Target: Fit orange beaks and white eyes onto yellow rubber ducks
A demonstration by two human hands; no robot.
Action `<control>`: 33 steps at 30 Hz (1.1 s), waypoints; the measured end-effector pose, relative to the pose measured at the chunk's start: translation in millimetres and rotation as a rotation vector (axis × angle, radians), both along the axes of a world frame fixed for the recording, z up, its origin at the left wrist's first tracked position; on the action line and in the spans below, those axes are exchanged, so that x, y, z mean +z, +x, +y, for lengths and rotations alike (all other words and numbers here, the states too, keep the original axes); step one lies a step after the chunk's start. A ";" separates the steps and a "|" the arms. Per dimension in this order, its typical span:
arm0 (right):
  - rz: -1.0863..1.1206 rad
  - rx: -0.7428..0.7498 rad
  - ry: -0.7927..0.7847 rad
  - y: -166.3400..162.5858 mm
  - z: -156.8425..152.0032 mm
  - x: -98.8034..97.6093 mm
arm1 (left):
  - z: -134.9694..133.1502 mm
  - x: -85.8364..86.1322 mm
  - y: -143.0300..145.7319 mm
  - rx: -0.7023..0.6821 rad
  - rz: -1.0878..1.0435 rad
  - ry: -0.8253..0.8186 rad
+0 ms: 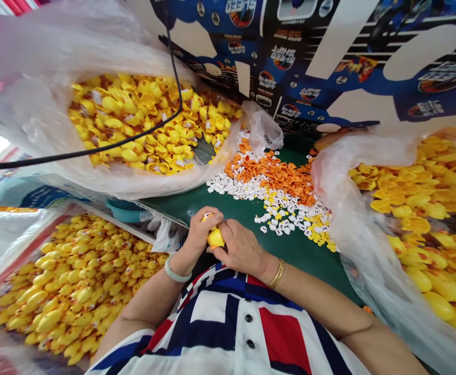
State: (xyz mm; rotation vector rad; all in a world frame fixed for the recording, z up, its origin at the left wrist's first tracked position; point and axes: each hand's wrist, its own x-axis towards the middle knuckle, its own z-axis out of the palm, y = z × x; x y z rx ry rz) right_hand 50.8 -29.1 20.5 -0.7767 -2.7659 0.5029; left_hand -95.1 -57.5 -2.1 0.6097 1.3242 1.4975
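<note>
Both hands meet over the near edge of the green table (247,213). My left hand (201,229) and my right hand (240,247) are closed together on one small yellow plastic duck piece (215,238) held between the fingertips. A pale bangle sits on the left wrist, a gold bracelet on the right. Just beyond the hands lie loose piles of small parts: orange pieces (278,174), white pieces (235,187) and little yellow pieces (317,232).
Clear plastic bags of yellow duck parts surround me: one at the back left (142,125), one at the right (419,208), one low at the left (75,281). A black cable (95,150) crosses the left bag. Printed blue cartons (329,62) stand behind the table.
</note>
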 end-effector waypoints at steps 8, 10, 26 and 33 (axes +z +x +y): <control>-0.012 0.259 -0.143 -8.7 15.8 11.6 | -23.2 0.8 -36.7 -0.255 0.302 0.074; -0.006 0.245 -0.173 -12.9 13.7 11.9 | -22.1 -0.9 -35.2 -0.181 0.433 0.056; -0.248 -0.495 0.084 -6.1 176.0 3.5 | -159.6 -9.8 -200.7 0.740 1.412 -0.533; -0.193 -0.533 0.040 6.2 165.5 7.4 | -33.4 -9.1 -46.2 0.089 0.327 -0.110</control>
